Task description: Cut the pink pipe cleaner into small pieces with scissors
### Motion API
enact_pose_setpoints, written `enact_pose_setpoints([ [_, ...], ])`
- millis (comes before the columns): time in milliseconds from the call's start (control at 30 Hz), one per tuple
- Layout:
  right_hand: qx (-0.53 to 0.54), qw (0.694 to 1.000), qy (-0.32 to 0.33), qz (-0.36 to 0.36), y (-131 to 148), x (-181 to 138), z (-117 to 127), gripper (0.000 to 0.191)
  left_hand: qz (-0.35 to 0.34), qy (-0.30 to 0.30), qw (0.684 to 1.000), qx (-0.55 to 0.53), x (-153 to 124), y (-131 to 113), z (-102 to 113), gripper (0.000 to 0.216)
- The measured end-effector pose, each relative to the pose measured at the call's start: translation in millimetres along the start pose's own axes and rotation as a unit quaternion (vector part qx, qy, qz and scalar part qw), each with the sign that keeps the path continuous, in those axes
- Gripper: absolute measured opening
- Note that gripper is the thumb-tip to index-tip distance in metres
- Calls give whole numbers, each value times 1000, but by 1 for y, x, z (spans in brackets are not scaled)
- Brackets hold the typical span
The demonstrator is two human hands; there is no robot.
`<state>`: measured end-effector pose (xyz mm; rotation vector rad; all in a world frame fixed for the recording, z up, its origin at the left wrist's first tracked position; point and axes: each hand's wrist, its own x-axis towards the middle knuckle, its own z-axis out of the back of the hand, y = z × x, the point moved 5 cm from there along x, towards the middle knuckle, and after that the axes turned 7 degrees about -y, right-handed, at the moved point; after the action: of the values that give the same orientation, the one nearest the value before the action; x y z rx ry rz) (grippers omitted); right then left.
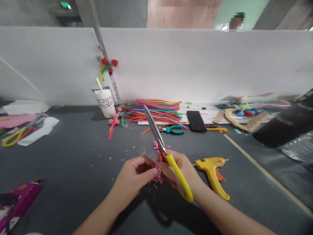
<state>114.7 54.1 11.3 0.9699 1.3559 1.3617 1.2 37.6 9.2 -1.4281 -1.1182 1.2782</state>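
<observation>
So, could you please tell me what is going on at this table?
A person's left hand and right hand meet at a small pink piece, which their fingers partly cover. The right hand also holds the yellow-handled scissors, blades pointing away from the person. Pink scraps lie on the table just beyond the hands. The yellow glue gun lies to the right, and the pliers lie in front of the colourful stems.
</observation>
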Motion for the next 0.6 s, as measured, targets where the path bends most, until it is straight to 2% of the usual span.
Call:
enact_pose_setpoints([
  [167,-35,999,0,12,3,-1,2,5,-5,-13,1000,7,0,-1,3,7],
  [233,-66,997,-6,26,5,-2,6,1,-24,-44,999,-5,1,-3,10,8],
  [333,-163,984,-8,71,8,-5,9,5,-61,-107,991,-60,4,-8,24,6],
  [400,-252,963,-2,98,7,-7,8,11,-73,-135,982,-110,5,-10,33,6],
  [500,-383,914,-5,131,3,-8,5,11,-76,-158,971,-160,6,-13,41,7],
  [600,-462,873,-7,157,-1,-8,3,9,-83,-173,965,-180,7,-15,48,3],
])
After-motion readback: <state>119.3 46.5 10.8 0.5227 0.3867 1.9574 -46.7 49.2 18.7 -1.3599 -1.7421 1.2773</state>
